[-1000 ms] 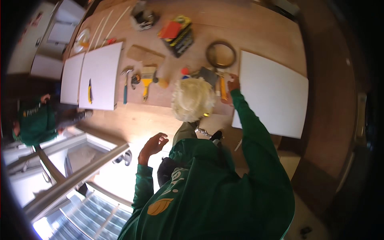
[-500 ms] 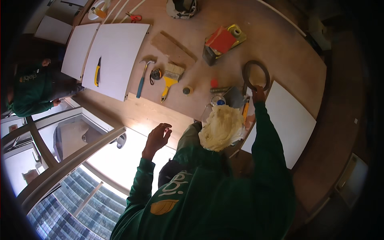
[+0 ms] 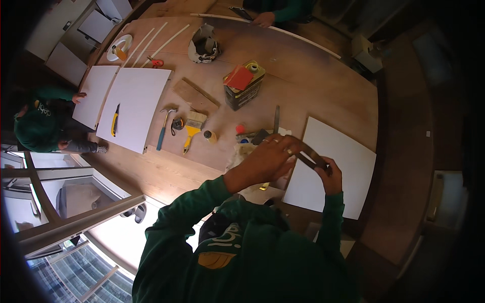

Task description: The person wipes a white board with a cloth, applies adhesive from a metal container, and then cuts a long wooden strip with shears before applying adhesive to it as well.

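Note:
Both of my hands hold a dark brown ring-shaped coil of band (image 3: pixel 309 157) up in front of me, tilted on edge. My left hand (image 3: pixel 268 157) has its fingers closed on the coil's left side. On the right side, my right hand (image 3: pixel 331 175) grips the rim between thumb and fingers. Beneath the coil lies a white panel (image 3: pixel 336 166) at the table's right edge. Partly hidden behind my left hand are a cream-coloured cloth or pad (image 3: pixel 238 155) and some dark tools (image 3: pixel 260 136).
A wide brush (image 3: pixel 193 132), tape measure (image 3: pixel 177 123), hammer (image 3: pixel 164 129), small bottle (image 3: pixel 210 136) and metal can (image 3: pixel 243 91) stand or lie mid-table. A yellow cutter (image 3: pixel 115 121) rests on a white panel (image 3: pixel 134 103). One person (image 3: pixel 43 123) is at the left; another's hand (image 3: pixel 264 19) is across the table.
The coil has been lifted off the table toward me in my right hand. My left hand, free and open before, has come across and taken hold of it. My view has shifted.

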A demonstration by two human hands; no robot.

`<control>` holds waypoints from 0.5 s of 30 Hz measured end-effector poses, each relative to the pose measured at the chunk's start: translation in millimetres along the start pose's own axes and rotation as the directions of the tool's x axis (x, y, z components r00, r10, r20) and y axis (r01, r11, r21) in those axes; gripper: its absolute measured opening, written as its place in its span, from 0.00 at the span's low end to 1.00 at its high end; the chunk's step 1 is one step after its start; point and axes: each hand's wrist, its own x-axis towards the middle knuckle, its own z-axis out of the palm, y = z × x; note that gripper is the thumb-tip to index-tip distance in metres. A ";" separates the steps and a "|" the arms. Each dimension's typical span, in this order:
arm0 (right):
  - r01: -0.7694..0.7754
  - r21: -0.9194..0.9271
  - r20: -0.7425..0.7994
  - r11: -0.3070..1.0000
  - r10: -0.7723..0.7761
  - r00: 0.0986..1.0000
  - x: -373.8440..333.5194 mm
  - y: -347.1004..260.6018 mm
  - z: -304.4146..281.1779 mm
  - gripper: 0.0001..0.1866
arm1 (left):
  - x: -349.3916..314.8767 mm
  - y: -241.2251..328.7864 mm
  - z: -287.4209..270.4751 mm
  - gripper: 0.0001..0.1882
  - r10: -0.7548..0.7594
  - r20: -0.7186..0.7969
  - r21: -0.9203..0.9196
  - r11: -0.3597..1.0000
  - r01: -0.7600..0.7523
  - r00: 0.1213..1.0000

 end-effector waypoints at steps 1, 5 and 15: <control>0.028 0.012 0.035 1.000 -0.028 0.999 -22.7 -4.5 -13.4 0.21 | 12.0 15.8 18.1 0.23 0.086 -0.031 0.033 0.996 -0.085 0.996; -0.084 0.323 0.073 0.943 0.063 0.995 -106.9 1.0 -65.3 0.19 | 14.3 68.6 92.7 0.23 0.179 0.091 -0.033 0.984 -0.177 0.980; -0.462 0.582 0.450 0.669 0.209 0.868 -230.3 229.9 -138.7 0.19 | -38.3 195.1 226.7 0.18 -0.217 0.474 -0.240 0.901 0.362 0.853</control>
